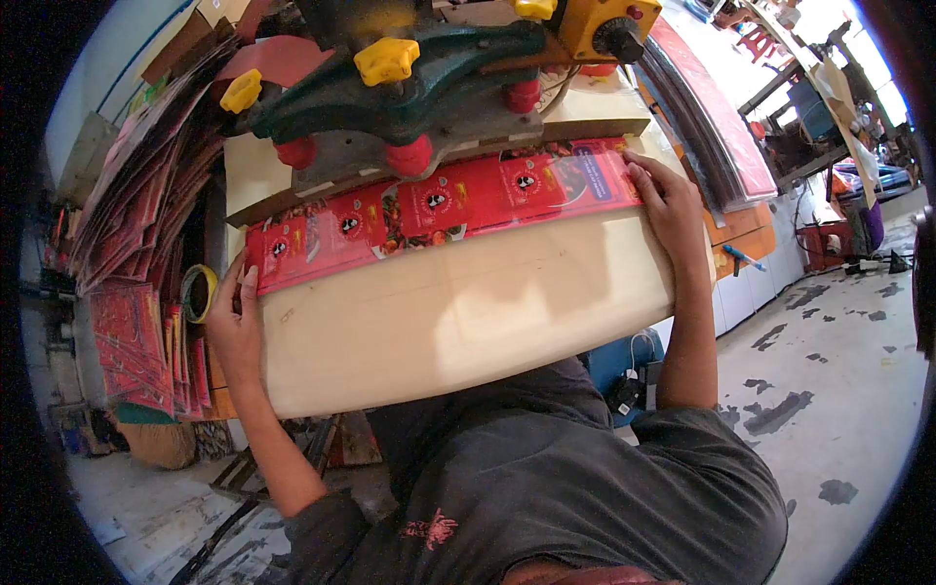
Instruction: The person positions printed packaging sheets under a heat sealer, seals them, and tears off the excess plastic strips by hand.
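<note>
A long red printed sheet (468, 203) with food pictures and repeated logos lies across a pale board (468, 302). Its far edge runs along the wooden bar under a dark green press (439, 73) with yellow knobs and red feet. At the sheet's left end, my left hand (234, 317) grips the edge, thumb on top. My right hand (671, 200) holds the opposite end near the purple panel, its fingers bent over the corner. Both hands rest close to the board's sides. Whether the sheet is one layer or several, I cannot tell.
Piles of red printed sheets (146, 205) lean at the left, beside a roll of yellow tape (200, 294). More stacked sheets (717, 127) lie at the right, with a blue pen (744, 257) nearby. A yellow control box (609, 27) sits on the press.
</note>
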Action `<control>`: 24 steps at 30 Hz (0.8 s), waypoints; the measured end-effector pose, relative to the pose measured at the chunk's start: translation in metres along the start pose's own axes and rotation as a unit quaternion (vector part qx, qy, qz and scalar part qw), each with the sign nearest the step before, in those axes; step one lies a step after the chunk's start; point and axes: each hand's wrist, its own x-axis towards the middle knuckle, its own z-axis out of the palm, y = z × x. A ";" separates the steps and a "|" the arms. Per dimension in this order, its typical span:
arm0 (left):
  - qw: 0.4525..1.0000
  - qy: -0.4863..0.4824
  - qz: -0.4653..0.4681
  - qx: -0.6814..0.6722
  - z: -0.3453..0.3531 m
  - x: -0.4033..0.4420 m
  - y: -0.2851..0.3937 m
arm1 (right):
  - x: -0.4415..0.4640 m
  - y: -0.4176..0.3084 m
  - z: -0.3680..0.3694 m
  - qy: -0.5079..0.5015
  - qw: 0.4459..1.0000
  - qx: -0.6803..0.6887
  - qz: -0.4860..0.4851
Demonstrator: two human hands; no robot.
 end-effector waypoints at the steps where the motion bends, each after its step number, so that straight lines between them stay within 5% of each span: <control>1: 1.000 -0.001 0.013 0.000 0.001 0.000 0.000 | 0.000 -0.002 -0.001 0.003 1.000 0.000 -0.002; 24: 0.998 -0.027 0.028 0.043 0.008 0.011 -0.020 | 0.003 -0.006 -0.003 -0.009 0.998 -0.064 0.028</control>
